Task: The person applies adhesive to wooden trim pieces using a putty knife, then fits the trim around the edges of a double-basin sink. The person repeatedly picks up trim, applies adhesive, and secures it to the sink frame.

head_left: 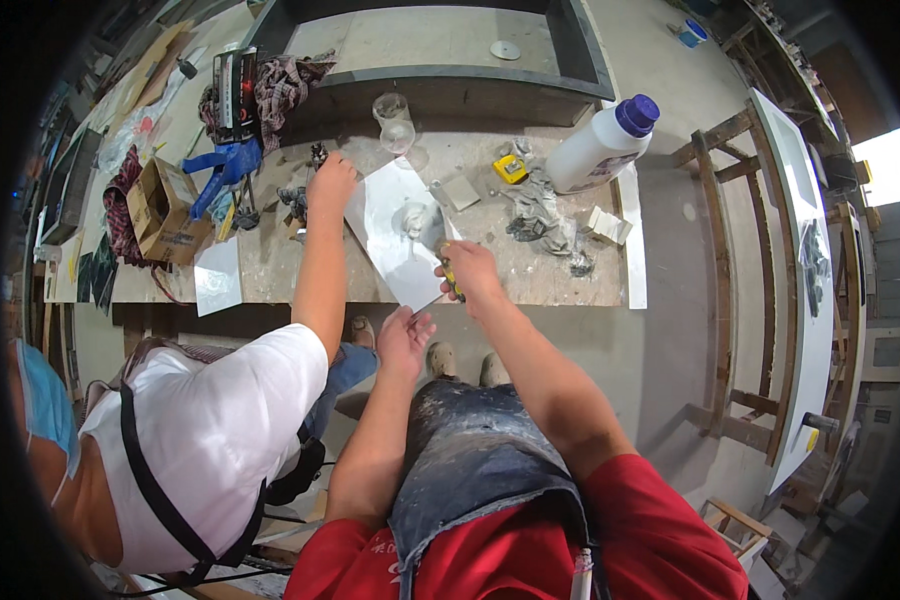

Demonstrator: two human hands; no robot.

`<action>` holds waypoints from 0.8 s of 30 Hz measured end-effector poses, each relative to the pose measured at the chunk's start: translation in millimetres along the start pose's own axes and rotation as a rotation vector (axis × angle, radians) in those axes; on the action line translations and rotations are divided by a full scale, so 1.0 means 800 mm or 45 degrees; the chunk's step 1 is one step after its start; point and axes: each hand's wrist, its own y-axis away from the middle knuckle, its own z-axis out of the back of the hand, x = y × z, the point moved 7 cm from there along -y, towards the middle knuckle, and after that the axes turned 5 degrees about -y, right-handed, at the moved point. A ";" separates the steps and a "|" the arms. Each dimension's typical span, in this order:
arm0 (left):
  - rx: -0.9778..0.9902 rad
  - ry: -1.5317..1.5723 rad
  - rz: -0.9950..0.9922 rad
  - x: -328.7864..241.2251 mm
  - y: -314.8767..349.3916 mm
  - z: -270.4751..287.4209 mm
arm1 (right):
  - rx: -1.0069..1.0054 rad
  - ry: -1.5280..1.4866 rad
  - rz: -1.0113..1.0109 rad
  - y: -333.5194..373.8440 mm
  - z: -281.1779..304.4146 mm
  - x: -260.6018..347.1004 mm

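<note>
My right hand is closed around a tool with a yellow-and-black handle; its kind does not show. It is at the right edge of a white sheet lying on the workbench. A pale grey-white paste is heaped on that sheet. My left hand is palm up at the sheet's near corner, its fingers curled. A thin dark sliver shows at its fingertips, too small to name. Beyond the sheet stands a clear plastic cup. A square, pale grey piece lies to its right.
A co-worker's hand reaches over small dark parts on my left. Right on the workbench are a yellow tape measure, crumpled grey gloves and a white bottle. A dark frame stands behind. A blue clamp and carton stand left.
</note>
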 end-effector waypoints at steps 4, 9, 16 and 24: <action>0.091 -0.023 -0.010 0.000 -0.004 0.004 | -0.050 1.117 0.904 0.007 0.001 0.013; 0.075 0.007 -0.026 0.008 0.011 0.006 | -0.082 1.687 0.813 0.034 0.025 -0.017; 0.037 0.011 -0.012 0.007 0.009 0.010 | 0.051 1.881 0.892 0.056 -0.026 0.055; 0.040 0.023 -0.014 0.009 0.017 0.006 | 0.130 2.043 0.645 0.047 -0.019 0.039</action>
